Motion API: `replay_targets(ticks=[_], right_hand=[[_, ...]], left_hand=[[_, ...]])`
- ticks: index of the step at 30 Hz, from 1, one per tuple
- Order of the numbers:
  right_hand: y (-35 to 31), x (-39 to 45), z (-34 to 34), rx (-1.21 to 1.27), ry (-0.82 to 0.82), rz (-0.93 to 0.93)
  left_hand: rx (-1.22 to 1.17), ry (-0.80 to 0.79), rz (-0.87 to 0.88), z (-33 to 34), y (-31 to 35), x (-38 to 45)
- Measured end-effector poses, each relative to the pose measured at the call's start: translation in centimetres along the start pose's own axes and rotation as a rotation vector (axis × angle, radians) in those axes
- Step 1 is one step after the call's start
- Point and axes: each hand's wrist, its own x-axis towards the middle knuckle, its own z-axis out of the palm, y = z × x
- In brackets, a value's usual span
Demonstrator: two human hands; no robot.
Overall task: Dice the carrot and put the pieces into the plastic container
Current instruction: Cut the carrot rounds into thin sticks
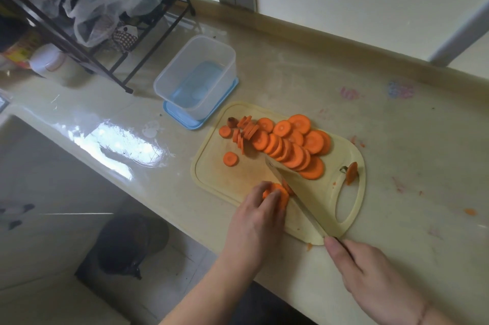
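**Blade set against the last carrot stub at the near edge of the board**

The right hand (370,274) sits nearest, at the desk's (397,139) front edge, curled round the knife (299,192) handle with the forefinger laid along its top. From there the blade runs away and to the left across the board (227,173), so its long axis slants from lower right to upper left. The left hand (260,214) lies just left of the blade, fingers curled down over the carrot stub (277,192) and gripping it; the stub touches the blade's left face. The left hand is thus the nearer one to the piece, and the cut looks to fall just beside its fingertips, so they should stay tucked back.

Beyond the blade, a heap of slices (291,147) overlaps across the middle of the board, with a couple of loose rounds to the left. None looks diced yet, I judge.

Farther still, off the board's far left corner, the container (169,81) stands open on its blue lid (185,120), holding no carrot.
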Motion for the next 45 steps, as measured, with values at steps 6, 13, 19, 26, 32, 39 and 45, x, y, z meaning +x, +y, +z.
replay_targets(ticks=[6,13,19,26,32,39,45], right_hand=[[0.0,0.7,-1.5,-0.036,-0.011,-0.001],[0.2,0.5,-0.6,-0.048,-0.064,-0.009],[0.1,1.2,-1.4,-0.047,-0.055,-0.012],[0.0,1.6,-2.1,-0.077,-0.026,-0.056],[-0.3,1.1,-2.7,-0.082,-0.017,-0.047],[-0.1,0.2,-2.4,-0.095,-0.034,-0.03],[0.3,-0.5,-1.8,-0.102,-0.01,-0.001]], left_hand=[[0.014,0.005,0.0,0.1,-0.6,-0.1],[-0.036,-0.005,0.108,0.4,-3.0,-0.1],[-0.064,0.089,0.046,1.6,-2.2,0.1],[-0.04,0.074,0.104,1.4,-2.7,-0.2],[-0.03,-0.017,0.142,0.6,-3.4,0.6],[-0.035,-0.082,0.335,0.4,-4.7,0.4],[-0.054,-0.103,0.355,0.6,-4.3,0.2]])
